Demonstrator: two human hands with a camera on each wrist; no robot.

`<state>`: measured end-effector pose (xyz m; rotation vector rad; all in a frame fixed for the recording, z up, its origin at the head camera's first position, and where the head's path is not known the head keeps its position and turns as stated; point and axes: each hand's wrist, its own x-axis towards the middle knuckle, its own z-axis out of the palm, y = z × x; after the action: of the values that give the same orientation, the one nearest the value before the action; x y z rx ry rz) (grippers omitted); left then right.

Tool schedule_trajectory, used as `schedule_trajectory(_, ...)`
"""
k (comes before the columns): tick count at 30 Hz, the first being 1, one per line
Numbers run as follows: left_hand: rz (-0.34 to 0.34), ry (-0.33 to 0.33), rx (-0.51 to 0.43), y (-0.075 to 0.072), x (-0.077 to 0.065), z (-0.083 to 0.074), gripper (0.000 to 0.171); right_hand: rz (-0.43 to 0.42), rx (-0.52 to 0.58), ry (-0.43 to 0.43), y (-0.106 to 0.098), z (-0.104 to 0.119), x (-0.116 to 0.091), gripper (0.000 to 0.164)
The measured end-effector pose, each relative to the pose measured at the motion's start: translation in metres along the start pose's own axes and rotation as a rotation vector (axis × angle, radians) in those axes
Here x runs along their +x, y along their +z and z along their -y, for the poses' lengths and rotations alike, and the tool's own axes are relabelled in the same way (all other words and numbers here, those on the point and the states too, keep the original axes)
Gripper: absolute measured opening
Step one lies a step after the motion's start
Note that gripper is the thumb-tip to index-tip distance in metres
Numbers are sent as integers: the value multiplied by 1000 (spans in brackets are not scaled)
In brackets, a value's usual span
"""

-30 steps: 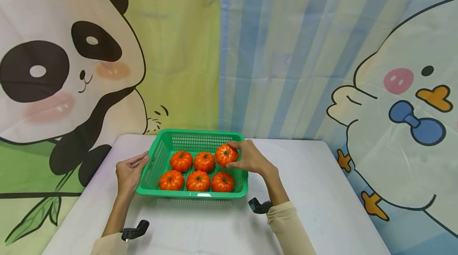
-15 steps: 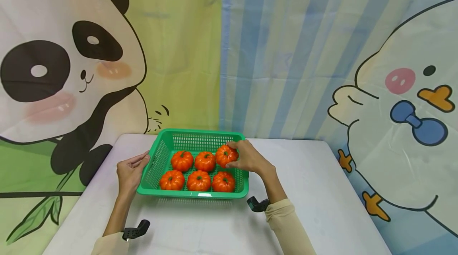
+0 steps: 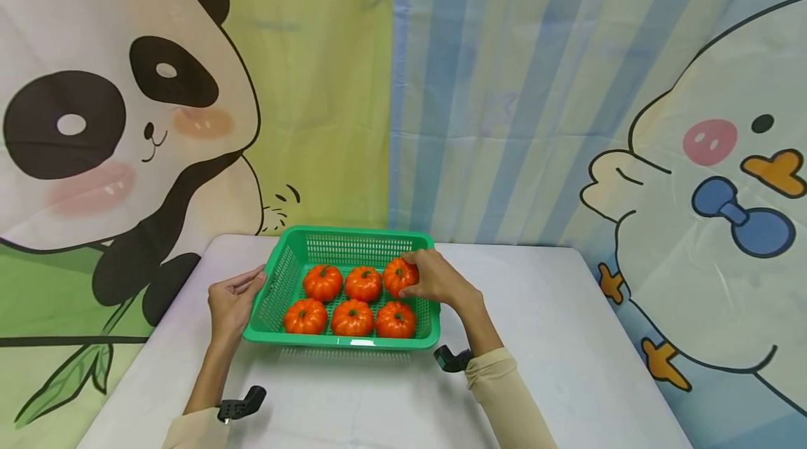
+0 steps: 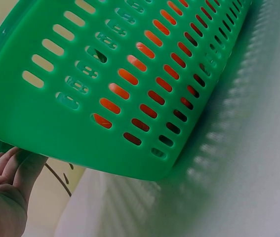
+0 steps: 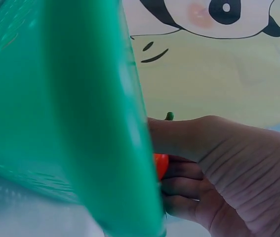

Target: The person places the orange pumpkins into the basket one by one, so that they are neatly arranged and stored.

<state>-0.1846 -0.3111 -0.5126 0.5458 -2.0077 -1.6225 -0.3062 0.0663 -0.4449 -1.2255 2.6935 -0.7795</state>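
A green plastic basket (image 3: 340, 342) with slotted walls stands on the white table, several small orange pumpkins (image 3: 352, 319) in two rows inside it. At its left end, my left hand (image 3: 231, 305) grips the rim; the left wrist view has this hand (image 4: 9, 190) at the basket's corner, fingertips partly hidden behind the rim. My right hand (image 3: 444, 281) reaches over the right end and pinches the back-right pumpkin (image 3: 397, 277) between thumb and fingers. Most of that pumpkin (image 5: 161, 165) is hidden behind the basket wall (image 5: 95, 123) in the right wrist view.
The white table (image 3: 536, 337) extends to both sides and in front of the basket. Behind it hang curtains (image 3: 479, 120) printed with a panda and a chick. Black camera mounts (image 3: 242, 405) sit on both wrists.
The right hand and its pumpkin have sunk very slightly into the basket. The head view has shifted a little; the left hand keeps its place on the rim.
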Motion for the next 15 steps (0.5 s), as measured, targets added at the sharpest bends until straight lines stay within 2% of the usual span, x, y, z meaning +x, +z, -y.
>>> schedule_trajectory(4, -3, 16, 5, 0, -1, 0, 36, 9, -18, -4, 0, 1, 2, 40)
schedule_trajectory(15, -6, 6, -11, 1, -1, 0, 34, -3, -135, 2, 8, 0, 7, 41)
